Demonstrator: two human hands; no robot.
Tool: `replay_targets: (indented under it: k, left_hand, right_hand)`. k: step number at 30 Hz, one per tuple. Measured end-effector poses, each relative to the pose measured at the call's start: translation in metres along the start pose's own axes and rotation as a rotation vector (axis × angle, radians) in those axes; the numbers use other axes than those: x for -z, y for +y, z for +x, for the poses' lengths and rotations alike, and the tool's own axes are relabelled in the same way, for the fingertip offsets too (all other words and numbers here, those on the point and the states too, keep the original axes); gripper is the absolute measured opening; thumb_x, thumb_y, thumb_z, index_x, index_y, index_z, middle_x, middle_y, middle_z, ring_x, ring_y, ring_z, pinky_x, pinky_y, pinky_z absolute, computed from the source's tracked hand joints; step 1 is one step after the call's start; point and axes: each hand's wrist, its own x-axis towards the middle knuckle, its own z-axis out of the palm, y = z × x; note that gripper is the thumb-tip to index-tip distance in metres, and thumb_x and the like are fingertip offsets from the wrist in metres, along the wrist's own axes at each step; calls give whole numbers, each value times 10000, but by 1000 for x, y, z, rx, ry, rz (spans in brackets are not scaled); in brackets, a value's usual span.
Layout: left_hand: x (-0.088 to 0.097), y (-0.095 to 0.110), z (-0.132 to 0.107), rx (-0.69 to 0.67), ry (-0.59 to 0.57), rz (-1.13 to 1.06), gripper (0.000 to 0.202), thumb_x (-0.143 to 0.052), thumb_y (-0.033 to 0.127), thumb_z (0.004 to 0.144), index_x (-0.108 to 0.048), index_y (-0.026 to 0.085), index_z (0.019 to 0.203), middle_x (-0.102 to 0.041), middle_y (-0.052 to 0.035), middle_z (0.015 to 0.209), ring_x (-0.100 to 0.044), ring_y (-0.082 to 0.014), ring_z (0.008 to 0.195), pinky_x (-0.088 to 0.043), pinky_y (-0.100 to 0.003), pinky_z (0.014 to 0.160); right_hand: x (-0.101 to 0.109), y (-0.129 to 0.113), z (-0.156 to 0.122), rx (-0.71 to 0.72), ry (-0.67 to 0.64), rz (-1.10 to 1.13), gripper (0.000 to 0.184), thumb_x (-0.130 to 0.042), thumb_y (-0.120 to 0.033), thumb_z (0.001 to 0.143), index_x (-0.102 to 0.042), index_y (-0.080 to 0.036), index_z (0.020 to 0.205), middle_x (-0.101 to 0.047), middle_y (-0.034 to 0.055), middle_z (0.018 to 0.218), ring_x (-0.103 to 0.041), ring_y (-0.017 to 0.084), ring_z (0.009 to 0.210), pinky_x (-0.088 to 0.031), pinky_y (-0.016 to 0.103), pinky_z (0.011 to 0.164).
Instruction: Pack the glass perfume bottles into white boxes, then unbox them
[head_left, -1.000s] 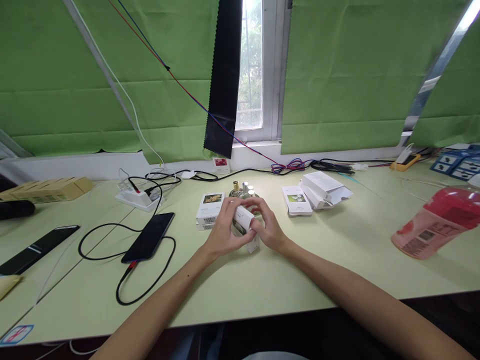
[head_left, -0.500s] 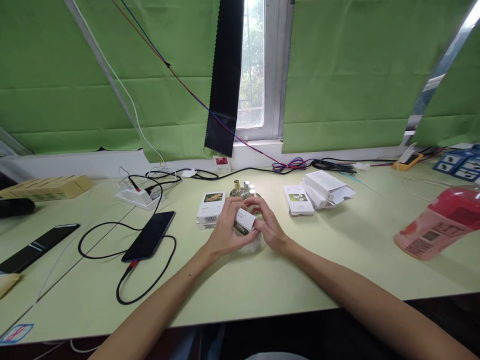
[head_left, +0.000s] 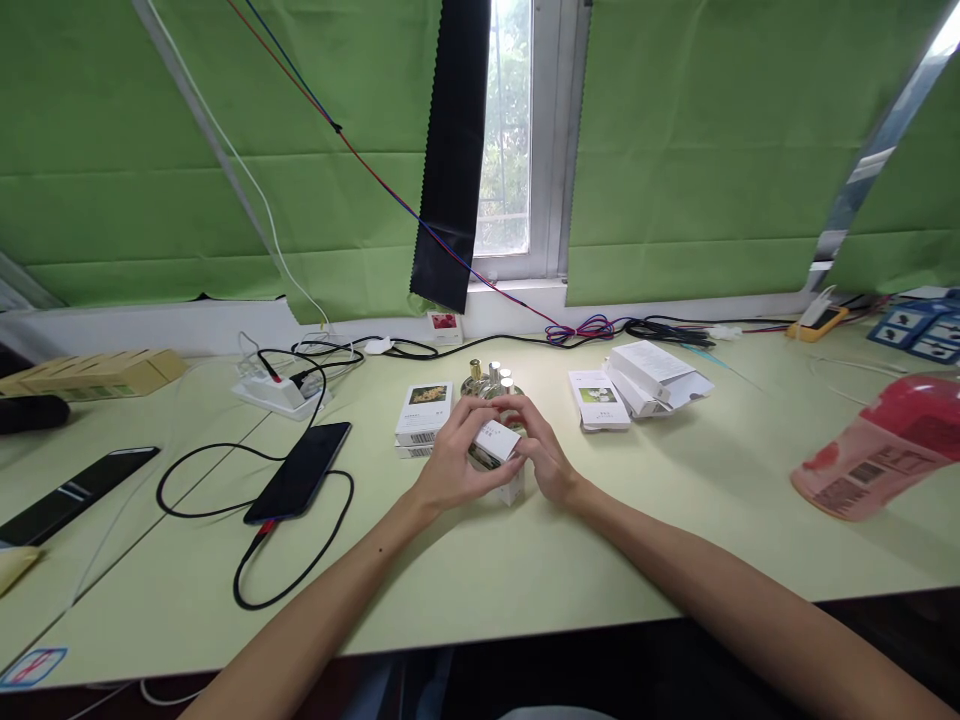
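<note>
Between my two hands is a small white box (head_left: 496, 440) with printing on its face and a dark part along its lower side. My left hand (head_left: 454, 455) is closed round its left side, thumb along the bottom. At the upper right edge, my right hand (head_left: 546, 455) pinches the box with bent fingers. Just beyond my fingers stand several small glass bottles (head_left: 493, 375) with gold and silver tops, partly hidden by the hands. Left of my left hand, white boxes (head_left: 424, 415) with a flower picture lie stacked.
Right of my hands lie a white flower-picture box (head_left: 598, 400) and opened white cartons (head_left: 656, 378). A phone (head_left: 300, 472) on a black cable and a power strip (head_left: 277, 395) are at left. A pink-red bottle (head_left: 877, 445) stands at right. Cables (head_left: 585, 330) run along the back.
The fingers of my right hand have shifted slightly at the box's upper edge, and the box has tilted a little. Both hands stay in nearly the same place.
</note>
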Motion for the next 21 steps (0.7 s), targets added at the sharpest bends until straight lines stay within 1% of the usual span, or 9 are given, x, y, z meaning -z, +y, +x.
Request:
replay_targets:
  k: [5,8,16,21]
  left_hand:
    - [0,1,1,2,-2,-9,297,-735,288,809,-567,221,1045,-583,-47,1046,-606,-195,922,-527,-332,799]
    - [0,1,1,5,-5,-11,297,-733,292,812,-568,220,1047,-587,-43,1029,-606,-192,911,-524,-326,796]
    - [0,1,1,0,-26,-19,296,-719,272,828,-566,223,1078,-596,-44,1032,-602,-193,932,-519,-326,813]
    - [0,0,1,-2,-31,-27,314,-718,263,833,-565,225,1104,-603,-49,1049,-608,-202,966,-519,-338,840]
  right_hand:
    - [1,-1,0,-18,-10,11,521,-427,-217,775,-560,-204,1279,-611,90,1254,-562,270,1126,-477,448,977]
    - [1,-3,0,-1,-15,5,501,-427,-226,787,-577,-207,1265,-621,89,1255,-566,274,1107,-478,449,960]
    - [1,-3,1,49,2,-10,497,-430,-213,787,-602,-214,1253,-626,87,1302,-560,277,1159,-476,439,939]
    - [2,-3,1,66,3,-10,510,-428,-195,782,-607,-220,1259,-631,80,1308,-565,267,1152,-475,431,929]
